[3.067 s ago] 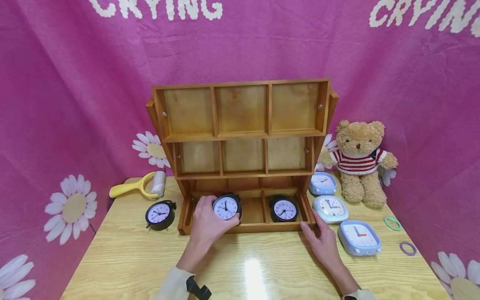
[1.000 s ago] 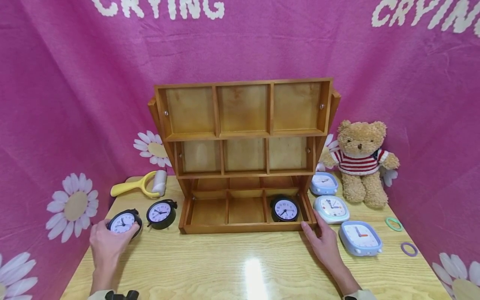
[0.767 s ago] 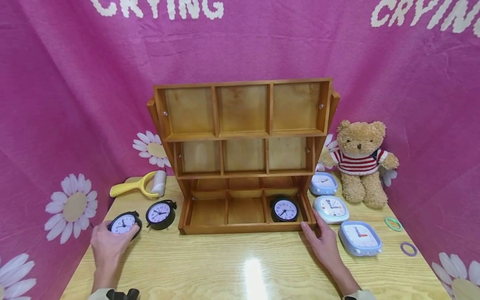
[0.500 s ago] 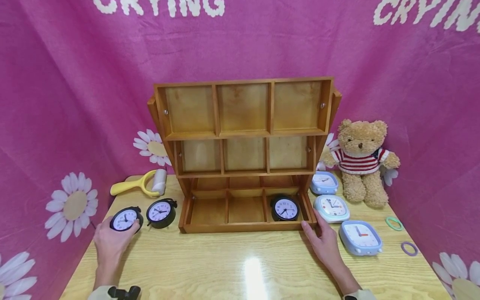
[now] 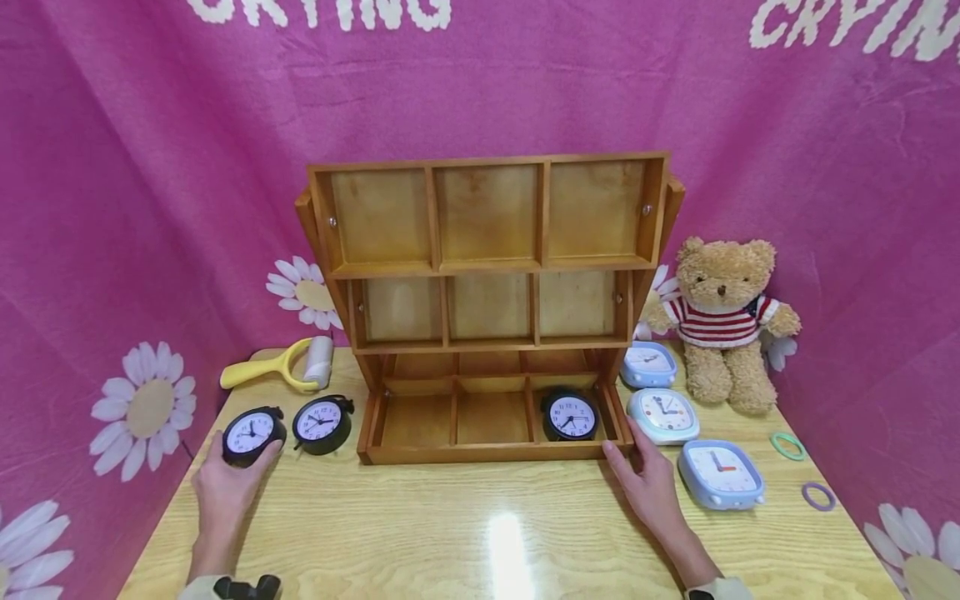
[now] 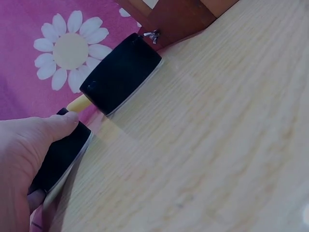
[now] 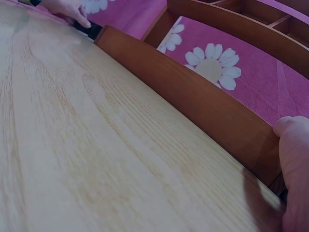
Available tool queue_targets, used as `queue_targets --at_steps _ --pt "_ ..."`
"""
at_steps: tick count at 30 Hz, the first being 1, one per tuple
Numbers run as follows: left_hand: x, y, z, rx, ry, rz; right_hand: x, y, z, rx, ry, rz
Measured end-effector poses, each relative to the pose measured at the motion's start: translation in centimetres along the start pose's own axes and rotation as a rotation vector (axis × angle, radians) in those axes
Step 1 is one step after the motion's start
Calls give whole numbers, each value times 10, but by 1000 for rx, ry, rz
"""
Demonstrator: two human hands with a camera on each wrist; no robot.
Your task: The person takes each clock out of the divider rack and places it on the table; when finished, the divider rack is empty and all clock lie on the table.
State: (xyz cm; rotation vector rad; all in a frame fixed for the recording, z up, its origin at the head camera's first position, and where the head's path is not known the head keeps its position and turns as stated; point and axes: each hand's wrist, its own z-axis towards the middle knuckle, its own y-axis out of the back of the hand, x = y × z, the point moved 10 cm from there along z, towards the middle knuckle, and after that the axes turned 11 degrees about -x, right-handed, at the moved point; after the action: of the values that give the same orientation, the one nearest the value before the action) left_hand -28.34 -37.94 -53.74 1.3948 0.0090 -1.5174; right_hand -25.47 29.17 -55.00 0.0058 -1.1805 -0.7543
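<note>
My left hand (image 5: 227, 486) holds a round black alarm clock (image 5: 252, 433) at the table's left side, thumb on its right and fingers on its left. In the left wrist view the thumb lies across the clock's dark casing (image 6: 63, 157). Close to its right is a second black alarm clock (image 5: 321, 423). My right hand (image 5: 650, 482) grips the front right corner of a tiered wooden shelf (image 5: 480, 454), thumb at the front board and fingers along the side. A third black clock (image 5: 570, 417) sits in the bottom tier's right compartment.
A yellow-handled lint roller (image 5: 277, 369) lies behind the left clocks. Right of the shelf are a pale blue-green clock (image 5: 663, 415), a blue clock (image 5: 722, 475) and another blue clock (image 5: 648, 364). A teddy bear (image 5: 720, 325) sits behind two rings, green (image 5: 787, 446) and purple (image 5: 817, 497).
My left hand has carried the black clock from the shelf's bottom tier to the table's left side, then shifted it slightly toward the neighbouring clock. The right hand stays at the shelf corner.
</note>
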Motion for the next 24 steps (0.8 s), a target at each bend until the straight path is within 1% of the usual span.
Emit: queue_targets --at_steps 6,8,10,14,18,20,24 --pt "-4 0 -1 18 1 -34 1 0 0 2 7 -1" --pt "-8 2 -2 11 1 -62 1 1 0 1 10 -3" --pt "-15 5 -4 -5 -9 -82 2 1 0 -2 12 -3" --pt "-38 13 -10 -63 -61 -148 3 3 0 -11 19 2" --pt "-68 19 -20 -111 -138 -221 5 3 -1 -14 29 14" --pt "-80 19 -25 -115 -171 -242 4 3 -1 -14 29 15" --pt "-101 14 -37 -97 -221 -271 4 2 -1 -13 25 18"
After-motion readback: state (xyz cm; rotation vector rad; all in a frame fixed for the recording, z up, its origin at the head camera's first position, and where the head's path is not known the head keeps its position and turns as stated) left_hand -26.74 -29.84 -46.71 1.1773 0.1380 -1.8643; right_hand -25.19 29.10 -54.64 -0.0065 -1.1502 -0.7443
